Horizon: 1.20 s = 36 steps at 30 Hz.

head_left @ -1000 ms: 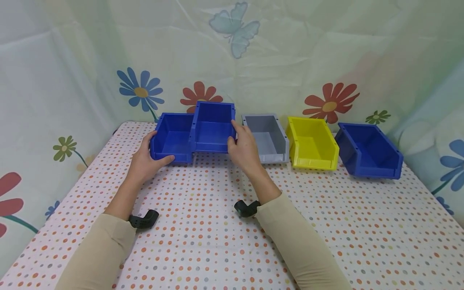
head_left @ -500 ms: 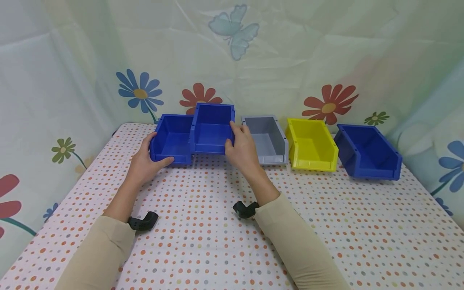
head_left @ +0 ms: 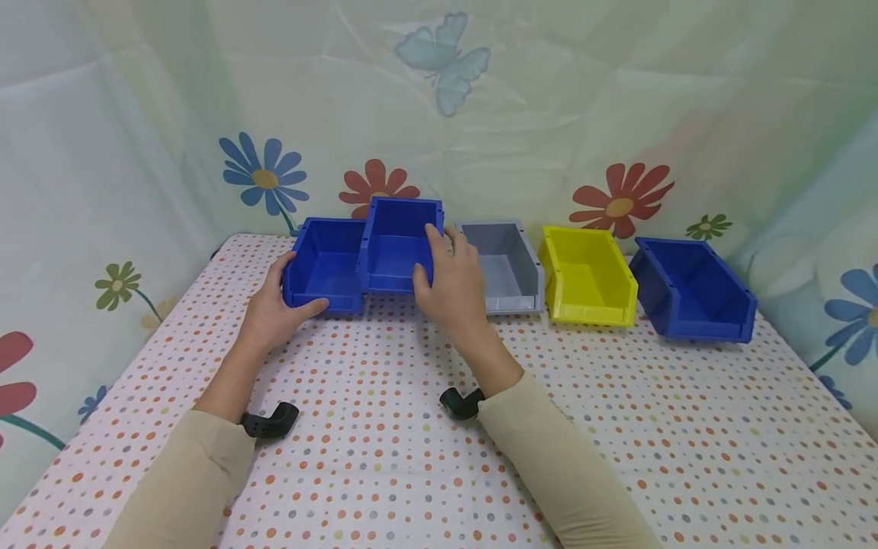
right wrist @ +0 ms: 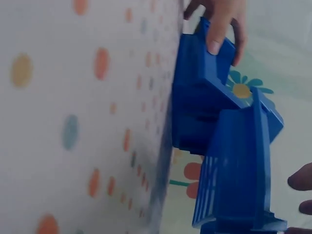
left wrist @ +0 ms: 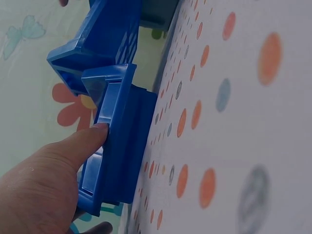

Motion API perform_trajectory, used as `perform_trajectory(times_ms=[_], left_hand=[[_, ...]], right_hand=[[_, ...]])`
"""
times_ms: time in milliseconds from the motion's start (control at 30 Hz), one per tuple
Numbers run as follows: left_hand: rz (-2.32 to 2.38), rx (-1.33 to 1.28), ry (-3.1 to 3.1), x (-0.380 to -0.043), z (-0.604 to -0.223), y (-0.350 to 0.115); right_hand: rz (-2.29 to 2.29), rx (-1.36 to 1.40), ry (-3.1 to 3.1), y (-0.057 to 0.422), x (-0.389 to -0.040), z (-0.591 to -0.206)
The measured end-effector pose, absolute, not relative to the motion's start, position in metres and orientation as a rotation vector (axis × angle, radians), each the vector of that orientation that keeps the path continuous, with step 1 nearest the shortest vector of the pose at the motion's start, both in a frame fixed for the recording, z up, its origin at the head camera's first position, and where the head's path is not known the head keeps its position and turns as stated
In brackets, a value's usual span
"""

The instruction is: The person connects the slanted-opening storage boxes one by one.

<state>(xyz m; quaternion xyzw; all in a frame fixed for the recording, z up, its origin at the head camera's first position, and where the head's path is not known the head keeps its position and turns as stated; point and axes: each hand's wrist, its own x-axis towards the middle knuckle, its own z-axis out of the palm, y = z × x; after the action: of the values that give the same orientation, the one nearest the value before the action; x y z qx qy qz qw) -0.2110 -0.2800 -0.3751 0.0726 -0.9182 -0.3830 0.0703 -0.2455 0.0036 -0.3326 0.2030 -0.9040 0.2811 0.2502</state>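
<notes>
My left hand [head_left: 270, 309] grips the leftmost blue storage bin [head_left: 328, 276], its thumb pressing on the front lip and its fingers round the left wall. A second blue bin [head_left: 394, 255] sits higher, its left side overlapping the right rim of the first. In the left wrist view this upper bin [left wrist: 109, 36] leans against the lower bin's edge, above the cloth. My right hand [head_left: 453, 293] hovers at the upper bin's right side with loosely bent fingers. The right wrist view has its fingertips [right wrist: 301, 179] apart from the bin wall.
To the right stand a grey bin [head_left: 506, 271], a yellow bin [head_left: 591, 282] and another blue bin [head_left: 700, 293] along the back of the table. Dotted cloth [head_left: 384, 442] covers the tabletop. A flowered curtain [head_left: 535, 114] hangs close behind the bins.
My right hand has let go of the upper blue bin's right wall, its fingers loosening and shifting slightly left. The left hand keeps its grip, and the bins hold their places.
</notes>
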Motion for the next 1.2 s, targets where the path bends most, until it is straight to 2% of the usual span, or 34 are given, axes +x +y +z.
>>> perform_trajectory(times_ms=[400, 1200], left_hand=[[-1.143, 0.173, -2.763, -0.211, -0.379, -0.279], [-1.152, 0.159, -2.740, -0.208, -0.379, -0.283]], right_hand=[[0.541, 0.778, -2.339, -0.016, -0.244, -0.338], [0.412, 0.949, -2.750, -0.048, -0.255, -0.333]])
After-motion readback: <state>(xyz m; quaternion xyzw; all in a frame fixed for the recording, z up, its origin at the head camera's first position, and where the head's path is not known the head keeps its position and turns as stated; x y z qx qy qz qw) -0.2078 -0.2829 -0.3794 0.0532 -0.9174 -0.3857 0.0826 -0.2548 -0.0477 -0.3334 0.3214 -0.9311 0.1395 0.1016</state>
